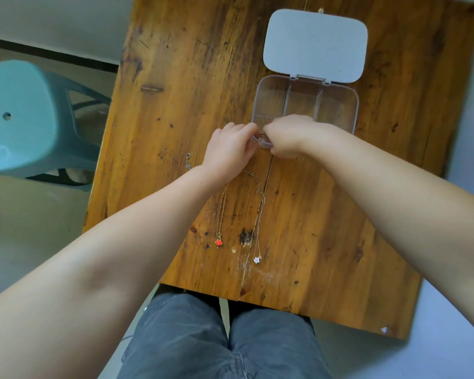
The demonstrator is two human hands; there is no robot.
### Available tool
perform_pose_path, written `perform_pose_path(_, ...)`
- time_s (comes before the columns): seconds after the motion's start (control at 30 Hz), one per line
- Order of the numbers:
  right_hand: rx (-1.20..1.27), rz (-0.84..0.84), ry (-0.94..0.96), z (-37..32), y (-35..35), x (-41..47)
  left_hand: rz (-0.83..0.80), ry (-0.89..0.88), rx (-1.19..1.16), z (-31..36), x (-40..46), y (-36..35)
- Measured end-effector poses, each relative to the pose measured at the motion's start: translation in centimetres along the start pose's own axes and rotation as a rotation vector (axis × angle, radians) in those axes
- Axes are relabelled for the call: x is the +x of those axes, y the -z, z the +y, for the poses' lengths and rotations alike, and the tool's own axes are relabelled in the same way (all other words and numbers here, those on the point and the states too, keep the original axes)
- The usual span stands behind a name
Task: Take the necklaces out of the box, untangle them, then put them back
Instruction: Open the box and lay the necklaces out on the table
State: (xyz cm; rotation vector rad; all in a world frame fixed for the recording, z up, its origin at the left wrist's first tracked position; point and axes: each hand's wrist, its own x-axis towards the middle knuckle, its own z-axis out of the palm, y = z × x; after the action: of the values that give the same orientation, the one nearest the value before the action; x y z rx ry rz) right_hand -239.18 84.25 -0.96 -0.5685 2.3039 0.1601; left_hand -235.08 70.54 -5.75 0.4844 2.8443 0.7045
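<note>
Clear plastic box point(337, 105) open on the wooden table point(175, 105), grey lid point(315, 45) flipped flat behind it; the far compartments visible through the walls look empty, near-left corner hidden by hands. Left hand point(229, 151) and right hand point(288, 138) meet at that corner, fingertips pinched together on something small, can't tell what. Two necklaces lie straight on the table near the person: red-pendant necklace point(220, 217) left, white-pendant necklace point(258, 228) just beside it. Small silver clasp point(188, 160) left of the left wrist.

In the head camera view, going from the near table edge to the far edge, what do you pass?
White flower pendant → red pendant → left hand and right hand → clear compartment box → its open white lid.
</note>
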Motion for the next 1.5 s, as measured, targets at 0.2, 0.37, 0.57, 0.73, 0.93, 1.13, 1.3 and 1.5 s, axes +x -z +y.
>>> perform_pose_path(0.2, -0.062, 0.104, 0.012, 0.0, -0.9, -0.2, -0.006, 0.01, -0.004, 0.0, -0.1, 0.1)
perform_pose_path(0.37, 0.601, 0.229, 0.047, 2.2, -0.1, -2.0, -0.064, 0.053, 0.018, 0.4, 0.1, 0.5)
perform_pose_path(0.57, 1.406, 0.348, 0.107, 2.2, -1.7, -8.1, -0.115, -0.149, -0.183, 3.4, -0.6, 3.1)
perform_pose_path(0.73, 1.857, 0.445, -0.101, 2.1, -8.3, -13.6, -0.405, -0.019, -0.532, 4.9, -0.9, 4.4)
perform_pose_path(0.93, 2.12, 0.368, -0.576, -4.4, -18.5, -17.3, -0.618, 0.034, -0.453, 5.8, 0.2, 1.6)
perform_pose_path(1.13, 1.755, 0.442, -0.929, -11.8, -21.7, -14.6, -0.539, -0.374, 0.114, 7.9, -0.8, -3.7)
perform_pose_path(1.3, 1.253, 0.34, -0.818, -10.8, -20.5, -14.5, -0.442, -0.524, 0.176, 7.5, -1.9, -4.0)
perform_pose_path(1.5, 1.091, 0.639, -0.592, -1.0, -11.4, -11.8, -0.009, -0.295, 0.097, 4.8, -1.6, -0.5)
